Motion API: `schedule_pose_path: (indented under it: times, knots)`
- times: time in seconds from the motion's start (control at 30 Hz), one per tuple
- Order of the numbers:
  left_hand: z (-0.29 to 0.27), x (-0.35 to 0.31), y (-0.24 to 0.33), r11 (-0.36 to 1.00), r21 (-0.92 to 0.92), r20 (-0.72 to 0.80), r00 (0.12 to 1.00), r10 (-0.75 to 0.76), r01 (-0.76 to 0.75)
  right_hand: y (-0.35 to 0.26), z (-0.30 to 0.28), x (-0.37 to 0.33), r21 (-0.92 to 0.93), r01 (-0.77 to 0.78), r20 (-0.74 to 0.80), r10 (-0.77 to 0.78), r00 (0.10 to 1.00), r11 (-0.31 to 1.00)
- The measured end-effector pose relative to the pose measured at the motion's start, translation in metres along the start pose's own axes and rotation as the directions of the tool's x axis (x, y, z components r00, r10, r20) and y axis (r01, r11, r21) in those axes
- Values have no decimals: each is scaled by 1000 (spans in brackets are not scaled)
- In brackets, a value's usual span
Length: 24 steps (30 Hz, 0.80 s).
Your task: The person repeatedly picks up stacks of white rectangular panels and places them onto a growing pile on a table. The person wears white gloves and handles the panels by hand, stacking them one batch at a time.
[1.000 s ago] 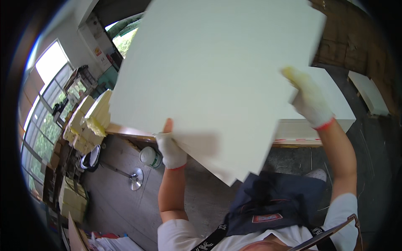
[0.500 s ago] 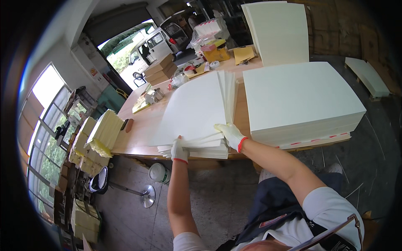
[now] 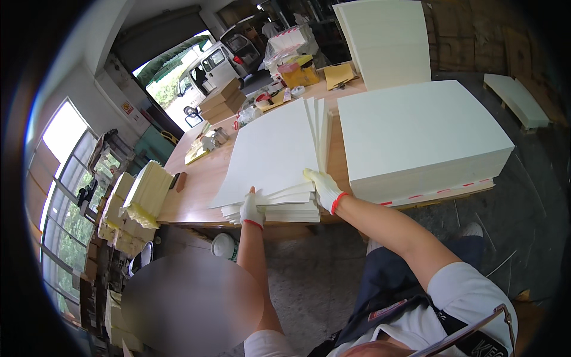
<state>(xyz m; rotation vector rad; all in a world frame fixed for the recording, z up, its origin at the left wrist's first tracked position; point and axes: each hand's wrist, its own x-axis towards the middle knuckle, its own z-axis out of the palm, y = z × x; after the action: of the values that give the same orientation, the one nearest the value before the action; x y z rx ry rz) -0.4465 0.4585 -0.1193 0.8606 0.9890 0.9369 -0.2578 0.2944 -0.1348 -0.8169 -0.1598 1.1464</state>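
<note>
A loose stack of large white paper sheets (image 3: 270,149) lies fanned on the wooden table (image 3: 199,193), its layers splayed along the right and front edges. My left hand (image 3: 251,208), in a white glove with a red cuff, grips the sheets' front edge with the thumb on top. At their front right corner my right hand (image 3: 324,189), gloved the same way, pinches the edge of the upper sheets. Both hands' undermost fingers are hidden. Just right of my right hand stands a tall, squared stack of white sheets (image 3: 422,134).
Another white stack (image 3: 386,47) rises behind. Cardboard boxes (image 3: 223,98), a yellow box (image 3: 297,71) and tape rolls (image 3: 262,100) sit at the table's far side. Yellowish bundles (image 3: 146,193) stand at the left end. A white bucket (image 3: 224,245) is below the front edge. A blurred patch covers the lower left.
The view has shifted slightly. Both hands keep their places on the sheets, and the front right layers look a little more spread. A blurred patch now covers the lower left floor.
</note>
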Motion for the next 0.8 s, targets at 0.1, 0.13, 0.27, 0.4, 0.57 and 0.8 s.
schedule_pose_path:
  times: [0.1, 0.13, 0.27, 0.4, 0.57, 0.8]
  knots:
    - [-13, 1, -4, 984, -180, 219, 975, 33, 7, -6, -8, -20, 160, -44, 107, 27, 994, 986]
    - [22, -45, -1, 927, -342, 196, 977, -87, 151, -5, -37, -40, 121, -49, 172, 28, 985, 991]
    - [24, -115, -35, 808, -403, -293, 897, 330, -429, -43, -118, -150, -154, -705, 800, 506, 323, 693]
    - [103, -215, -52, 550, -195, 130, 534, 835, -812, -152, -180, -278, -770, -135, 223, 461, 859, 623]
    - [228, -278, -65, 14, -155, 789, -115, 604, -988, -276, -226, -354, -910, 169, 35, -337, 941, 377]
    - [451, -325, -127, -43, -133, 976, -138, 167, -990, -362, -342, -366, -984, -178, -83, -925, 371, 17]
